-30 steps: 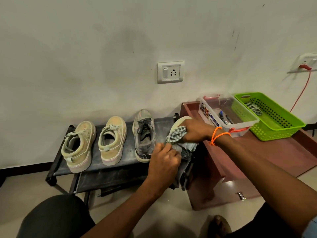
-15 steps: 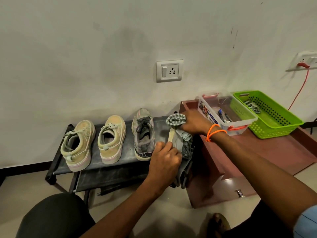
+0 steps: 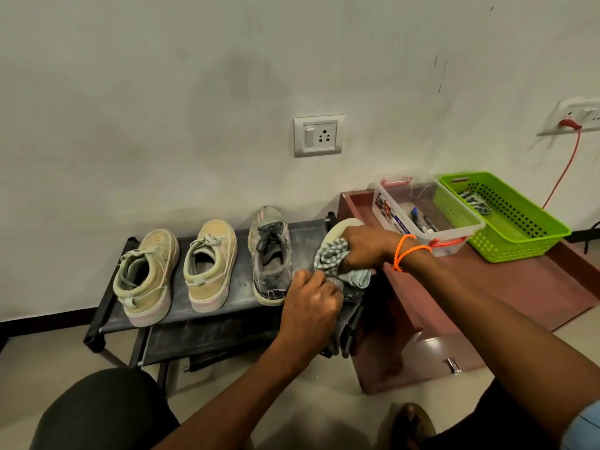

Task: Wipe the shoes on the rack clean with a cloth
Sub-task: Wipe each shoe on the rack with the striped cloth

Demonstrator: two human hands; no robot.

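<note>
A pale wall (image 3: 162, 108) fills the top of the view, with a switch-and-socket plate (image 3: 319, 135) set in it. Below it a dark low shoe rack (image 3: 207, 315) stands on the floor, and just to its right a reddish-brown low table (image 3: 519, 297). On the table a green basket (image 3: 519, 248) sits beside a clear plastic box (image 3: 431, 235) that holds pens. Three shoes stand on the rack's top shelf with heels toward the camera: two beige sneakers (image 3: 144, 277) (image 3: 211, 264) and a grey laced shoe (image 3: 272, 258). A fourth grey shoe (image 3: 349, 316) at the rack's right end is tipped on its side, its pale sole facing up, mostly covered by the hands. The left hand (image 3: 311, 306) is clenched around this shoe's near end. The right hand (image 3: 367, 246), with orange bands (image 3: 407, 251) at the wrist, grips a bunched checked cloth (image 3: 331, 256) pressed against the sole near its far end.
</note>
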